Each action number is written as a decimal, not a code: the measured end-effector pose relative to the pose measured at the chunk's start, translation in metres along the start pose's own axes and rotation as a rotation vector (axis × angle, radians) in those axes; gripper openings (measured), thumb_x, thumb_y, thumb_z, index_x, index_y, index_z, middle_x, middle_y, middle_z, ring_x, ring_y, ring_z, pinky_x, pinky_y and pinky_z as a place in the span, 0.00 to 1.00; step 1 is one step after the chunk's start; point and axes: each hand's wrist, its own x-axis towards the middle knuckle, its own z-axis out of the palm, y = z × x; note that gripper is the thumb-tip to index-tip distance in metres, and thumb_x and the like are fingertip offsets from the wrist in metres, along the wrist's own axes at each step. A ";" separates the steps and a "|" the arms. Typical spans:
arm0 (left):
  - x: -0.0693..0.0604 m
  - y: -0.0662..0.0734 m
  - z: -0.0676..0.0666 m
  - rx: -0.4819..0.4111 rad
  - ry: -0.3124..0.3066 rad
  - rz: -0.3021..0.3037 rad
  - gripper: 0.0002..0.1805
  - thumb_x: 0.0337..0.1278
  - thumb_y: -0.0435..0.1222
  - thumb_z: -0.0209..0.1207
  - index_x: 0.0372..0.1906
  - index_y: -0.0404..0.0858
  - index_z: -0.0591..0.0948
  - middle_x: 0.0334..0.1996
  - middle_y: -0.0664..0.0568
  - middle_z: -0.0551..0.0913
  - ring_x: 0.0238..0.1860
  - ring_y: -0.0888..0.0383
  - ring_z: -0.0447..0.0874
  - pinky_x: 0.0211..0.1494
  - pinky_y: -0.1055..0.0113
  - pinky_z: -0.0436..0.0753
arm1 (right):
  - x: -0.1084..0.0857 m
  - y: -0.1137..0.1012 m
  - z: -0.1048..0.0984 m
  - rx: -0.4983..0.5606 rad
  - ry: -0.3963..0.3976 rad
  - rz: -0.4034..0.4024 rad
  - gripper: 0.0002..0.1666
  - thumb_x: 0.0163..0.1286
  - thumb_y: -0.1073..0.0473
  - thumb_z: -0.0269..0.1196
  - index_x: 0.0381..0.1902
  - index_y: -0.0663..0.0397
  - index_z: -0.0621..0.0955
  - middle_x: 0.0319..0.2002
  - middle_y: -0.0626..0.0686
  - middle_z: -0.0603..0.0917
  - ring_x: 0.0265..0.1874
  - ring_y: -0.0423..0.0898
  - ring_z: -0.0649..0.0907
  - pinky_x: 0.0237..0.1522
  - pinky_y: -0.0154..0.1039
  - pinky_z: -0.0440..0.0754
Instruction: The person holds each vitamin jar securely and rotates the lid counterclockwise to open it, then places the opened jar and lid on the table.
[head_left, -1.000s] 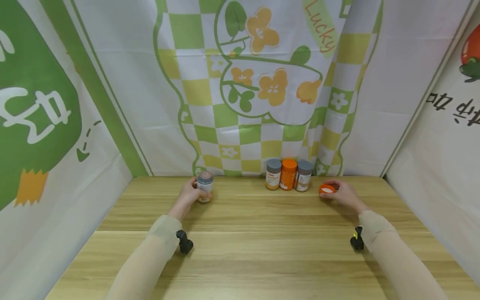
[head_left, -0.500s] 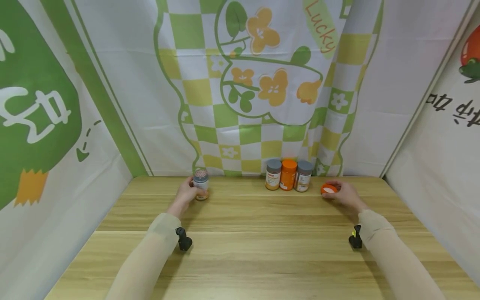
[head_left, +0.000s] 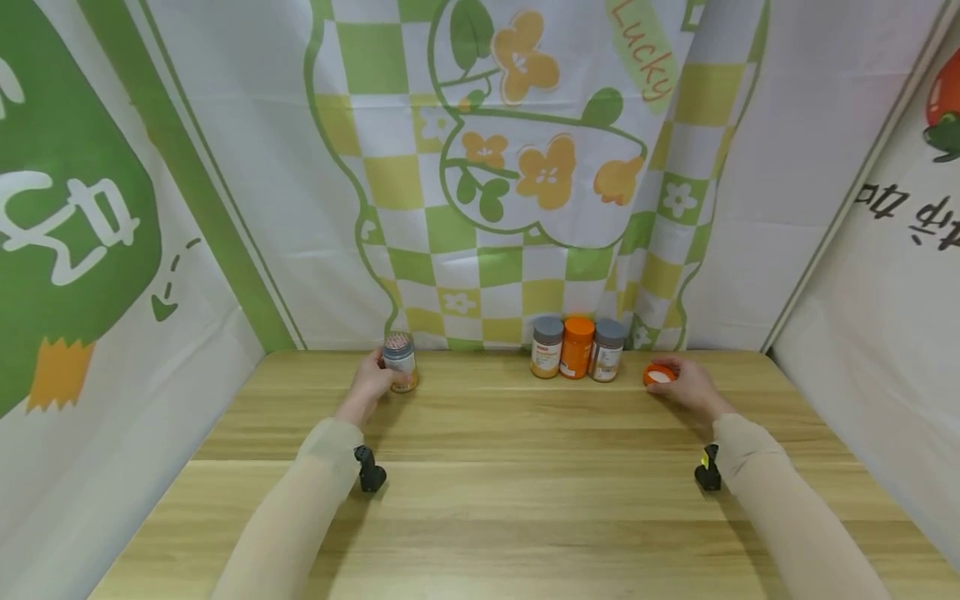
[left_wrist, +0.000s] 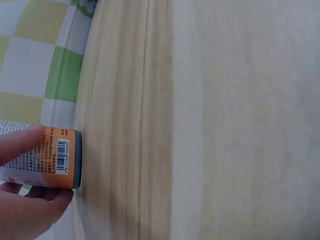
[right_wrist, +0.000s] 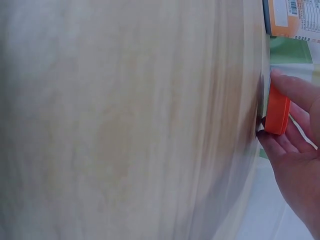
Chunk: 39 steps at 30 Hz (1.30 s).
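Note:
At the back left of the table, my left hand point(head_left: 367, 386) grips a small jar point(head_left: 400, 363) with thumb and fingers on opposite sides. Its label is white and orange with a barcode, and its top is a speckled pinkish disc inside a grey rim. The left wrist view shows the jar point(left_wrist: 62, 157) with its dark base at the tabletop. My right hand point(head_left: 688, 385), at the back right, pinches a round orange lid point(head_left: 651, 375) with a white face. In the right wrist view the lid point(right_wrist: 276, 107) is between thumb and fingertips, close to the wood.
Three jars stand in a row at the back: a grey-capped jar point(head_left: 547, 350), an orange jar point(head_left: 577, 350) and another grey-capped jar point(head_left: 606, 354). A checkered cloth point(head_left: 498, 271) hangs behind them. Printed fabric walls flank the wooden table point(head_left: 525, 500).
My left hand has carried the jar a little left and back, and the jar's tilt has altered slightly. My right hand and the orange lid have shifted slightly right.

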 end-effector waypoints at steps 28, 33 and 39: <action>0.004 0.003 0.002 0.043 0.010 0.017 0.42 0.50 0.25 0.61 0.71 0.31 0.56 0.65 0.32 0.64 0.66 0.39 0.62 0.67 0.47 0.65 | 0.002 0.004 0.002 -0.018 0.035 -0.035 0.36 0.51 0.57 0.69 0.55 0.71 0.75 0.50 0.72 0.78 0.47 0.66 0.76 0.49 0.55 0.71; 0.002 0.005 0.001 0.052 0.008 0.019 0.42 0.50 0.25 0.61 0.71 0.31 0.55 0.65 0.32 0.64 0.66 0.39 0.63 0.66 0.47 0.65 | 0.001 -0.007 0.002 -0.065 0.009 0.021 0.34 0.55 0.62 0.67 0.58 0.72 0.72 0.54 0.73 0.75 0.49 0.65 0.76 0.52 0.56 0.70; 0.001 0.004 0.002 0.062 0.006 0.028 0.42 0.50 0.25 0.62 0.70 0.31 0.56 0.65 0.32 0.64 0.66 0.38 0.63 0.67 0.48 0.65 | 0.004 -0.003 0.003 -0.079 0.003 0.009 0.34 0.54 0.63 0.67 0.58 0.72 0.72 0.53 0.73 0.75 0.48 0.66 0.75 0.51 0.56 0.71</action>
